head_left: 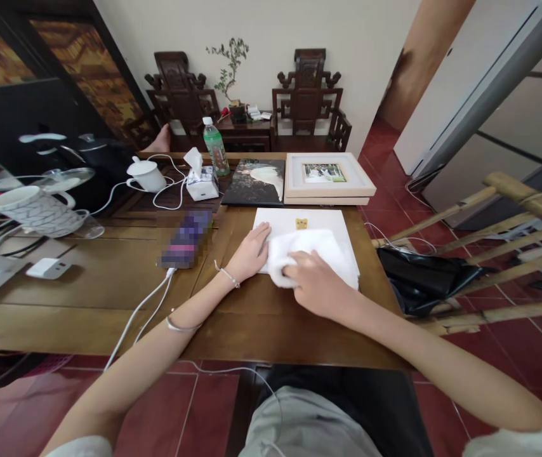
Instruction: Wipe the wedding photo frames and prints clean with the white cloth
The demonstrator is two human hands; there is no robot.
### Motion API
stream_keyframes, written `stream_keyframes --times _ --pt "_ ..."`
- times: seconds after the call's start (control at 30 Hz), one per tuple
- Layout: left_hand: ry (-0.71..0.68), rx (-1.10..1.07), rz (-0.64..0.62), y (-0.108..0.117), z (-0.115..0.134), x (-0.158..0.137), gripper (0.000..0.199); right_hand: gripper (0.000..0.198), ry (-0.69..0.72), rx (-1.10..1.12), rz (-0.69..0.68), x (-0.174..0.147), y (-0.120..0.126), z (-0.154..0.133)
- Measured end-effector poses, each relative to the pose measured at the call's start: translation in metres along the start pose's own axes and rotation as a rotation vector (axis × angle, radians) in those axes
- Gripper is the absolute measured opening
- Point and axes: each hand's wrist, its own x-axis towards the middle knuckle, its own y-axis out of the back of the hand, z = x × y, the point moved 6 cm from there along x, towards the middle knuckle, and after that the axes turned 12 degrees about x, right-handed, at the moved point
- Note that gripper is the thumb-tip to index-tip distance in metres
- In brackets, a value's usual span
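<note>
A flat white panel point(262, 219) lies on the wooden table in front of me, with a small gold-coloured fitting point(301, 223) near its far edge. My left hand point(251, 252) rests on the panel's left edge, fingers stretched out and holding nothing. Bunched on the panel is a fluffy white cloth point(316, 244), covering much of its right and near part. My right hand point(316, 282) grips that cloth, its fingers curled into the fabric and partly hidden by it.
Behind the panel lie a dark picture panel point(256, 183) and a pale framed photo point(369, 181). A green-labelled bottle point(216, 149), a tissue box point(203, 185), a lidded cup point(147, 175) and a patterned mug point(37, 212) stand leftward. A cabled phone point(188, 240) lies left.
</note>
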Motion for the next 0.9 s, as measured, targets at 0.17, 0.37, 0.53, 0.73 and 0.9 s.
stream_keyframes --times 0.17,0.37,0.53,0.73,0.9 --pt "0.013 0.023 -0.014 0.000 0.000 0.000 0.044 0.027 -0.001 0.042 -0.056 -0.011 0.004 -0.005" --pt "-0.003 0.010 -0.013 0.000 0.000 0.000 0.044 0.028 -0.152 -0.044 0.036 0.040 0.024 0.040" --pt "0.014 -0.005 0.003 0.002 0.002 0.000 0.044 0.034 -0.213 -0.118 0.153 0.079 0.027 0.058" --pt "0.118 -0.200 0.111 0.017 0.002 0.001 0.047 0.033 -0.079 -0.108 0.146 0.083 0.011 0.032" --pt "0.265 -0.304 0.210 0.025 -0.009 -0.002 0.060 0.024 0.200 -0.030 -0.036 0.062 -0.002 0.005"
